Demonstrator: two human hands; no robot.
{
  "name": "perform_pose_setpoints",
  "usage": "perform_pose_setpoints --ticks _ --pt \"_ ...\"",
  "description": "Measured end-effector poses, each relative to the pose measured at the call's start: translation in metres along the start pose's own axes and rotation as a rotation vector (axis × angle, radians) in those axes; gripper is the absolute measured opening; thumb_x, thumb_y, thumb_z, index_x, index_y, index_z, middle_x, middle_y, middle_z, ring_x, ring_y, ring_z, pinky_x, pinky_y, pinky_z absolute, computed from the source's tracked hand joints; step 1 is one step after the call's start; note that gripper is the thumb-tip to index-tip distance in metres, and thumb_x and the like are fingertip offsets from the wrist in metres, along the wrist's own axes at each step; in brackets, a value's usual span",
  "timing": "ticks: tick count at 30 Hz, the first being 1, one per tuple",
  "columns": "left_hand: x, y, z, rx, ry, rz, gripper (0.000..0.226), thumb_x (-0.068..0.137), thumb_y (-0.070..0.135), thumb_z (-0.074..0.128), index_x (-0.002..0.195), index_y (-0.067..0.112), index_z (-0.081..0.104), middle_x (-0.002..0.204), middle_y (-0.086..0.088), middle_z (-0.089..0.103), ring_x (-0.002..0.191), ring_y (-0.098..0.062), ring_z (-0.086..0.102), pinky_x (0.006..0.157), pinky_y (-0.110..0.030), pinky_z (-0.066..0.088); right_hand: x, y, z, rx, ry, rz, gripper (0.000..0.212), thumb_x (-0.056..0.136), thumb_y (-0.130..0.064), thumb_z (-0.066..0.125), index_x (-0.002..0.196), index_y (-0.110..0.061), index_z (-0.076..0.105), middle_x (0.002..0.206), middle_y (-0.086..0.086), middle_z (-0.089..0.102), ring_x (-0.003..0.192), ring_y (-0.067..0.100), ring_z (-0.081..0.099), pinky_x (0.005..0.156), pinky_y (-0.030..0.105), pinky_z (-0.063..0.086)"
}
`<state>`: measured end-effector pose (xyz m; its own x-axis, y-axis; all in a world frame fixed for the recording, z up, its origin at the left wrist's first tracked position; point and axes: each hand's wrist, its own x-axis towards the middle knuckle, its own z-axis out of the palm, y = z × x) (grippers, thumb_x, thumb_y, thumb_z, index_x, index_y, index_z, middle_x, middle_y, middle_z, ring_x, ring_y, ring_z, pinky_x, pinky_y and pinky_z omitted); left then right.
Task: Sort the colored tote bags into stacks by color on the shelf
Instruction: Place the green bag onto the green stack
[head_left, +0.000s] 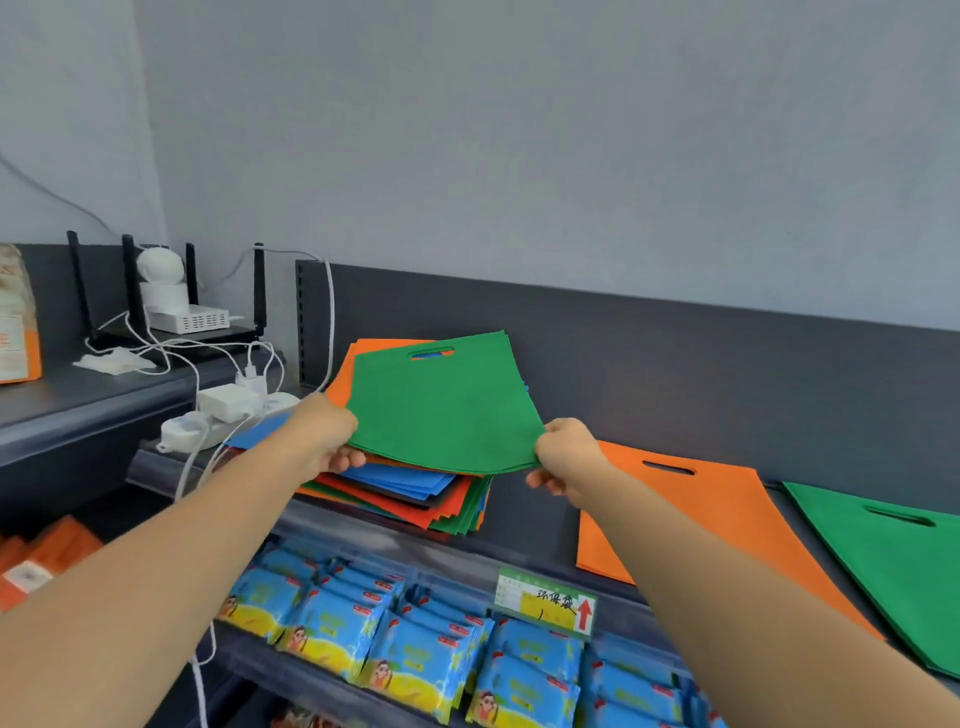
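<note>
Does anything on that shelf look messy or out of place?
The pile of bags under the held green bag is jumbled: orange, blue, red and green are mixed, with edges fanned out unevenly. One blue bag pokes out left toward the power strip.

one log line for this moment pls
step: green bag held over mixed pile | left hand: grips its left edge | right hand: pinches its right corner | sorted: orange stack, green stack

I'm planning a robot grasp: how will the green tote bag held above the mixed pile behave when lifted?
Likely floppy: the green tote bag bows between the left hand and right hand pinching its near corners. Probably light: it looks thin and flat.
</note>
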<state>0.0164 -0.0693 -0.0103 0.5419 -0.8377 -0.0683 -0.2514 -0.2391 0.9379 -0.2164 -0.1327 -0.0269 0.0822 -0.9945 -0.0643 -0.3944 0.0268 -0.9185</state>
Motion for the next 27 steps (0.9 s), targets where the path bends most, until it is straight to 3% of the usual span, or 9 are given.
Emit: perform_pose_setpoints --ticks 3,5,8,13,16,20,27 --pt "-0.007 0.004 0.021 0.1 0.019 0.16 0.037 0.098 0.001 0.034 0.134 0.004 0.041 0.091 -0.012 0.057 0.044 -0.02 0.055 0.042 -0.026 0.039 -0.014 0.007 -0.016 -0.073 0.1 -0.097 0.029 0.089 0.003 0.03 0.108 -0.011 0.046 0.092 0.009 0.056 0.059 0.021 0.055 0.041 0.024 0.032" --pt "-0.018 0.01 0.039 0.166 0.012 0.279 0.035 0.098 0.004 0.034 0.131 0.008 0.045 0.082 -0.007 0.059 0.053 -0.023 0.057 0.049 -0.028 0.04 -0.024 0.012 -0.032 -0.117 0.181 -0.157 0.027 0.087 0.004 0.031 0.102 -0.013 0.046 0.087 0.007 0.056 0.069 0.023 0.055 0.049 0.027 0.038" --pt "-0.034 0.023 0.067 0.208 0.022 0.405 0.029 0.1 0.01 0.035 0.125 0.013 0.048 0.086 -0.005 0.063 0.056 -0.02 0.061 0.051 -0.028 0.043 -0.034 0.024 -0.063 -0.142 0.281 -0.195 0.031 0.088 0.005 0.03 0.104 -0.017 0.044 0.086 0.0 0.053 0.078 0.024 0.056 0.061 0.034 0.047" --pt "-0.062 0.043 0.13 0.233 -0.01 0.518 0.038 0.102 0.015 0.036 0.141 0.016 0.037 0.116 -0.007 0.06 0.058 -0.018 0.063 0.048 -0.025 0.039 -0.045 0.051 -0.129 -0.226 0.441 -0.185 0.047 0.088 0.004 0.03 0.13 -0.013 0.044 0.095 0.006 0.058 0.075 0.024 0.058 0.053 0.03 0.045" --pt "-0.084 0.051 0.174 0.228 -0.06 0.572 0.033 0.102 0.015 0.036 0.134 0.016 0.042 0.11 -0.006 0.061 0.062 -0.021 0.065 0.049 -0.026 0.042 -0.051 0.074 -0.172 -0.235 0.51 -0.143 0.051 0.087 0.002 0.031 0.134 -0.013 0.043 0.1 0.007 0.06 0.081 0.028 0.062 0.059 0.035 0.049" --pt "-0.114 0.059 0.234 0.245 -0.096 0.591 0.021 0.1 0.018 0.038 0.118 0.021 0.048 0.094 -0.005 0.062 0.072 -0.025 0.065 0.064 -0.037 0.053 -0.064 0.108 -0.232 -0.262 0.563 -0.1 0.05 0.087 0.002 0.032 0.133 -0.011 0.044 0.1 0.007 0.059 0.068 0.02 0.054 0.051 0.027 0.04" --pt "-0.178 0.069 0.334 0.249 -0.184 0.588 0.036 0.101 0.018 0.039 0.137 0.018 0.038 0.099 0.001 0.06 0.075 -0.024 0.065 0.068 -0.042 0.057 -0.089 0.165 -0.333 -0.295 0.622 -0.015 0.049 0.087 0.001 0.033 0.134 -0.012 0.044 0.098 0.009 0.059 0.07 0.024 0.053 0.05 0.026 0.036"
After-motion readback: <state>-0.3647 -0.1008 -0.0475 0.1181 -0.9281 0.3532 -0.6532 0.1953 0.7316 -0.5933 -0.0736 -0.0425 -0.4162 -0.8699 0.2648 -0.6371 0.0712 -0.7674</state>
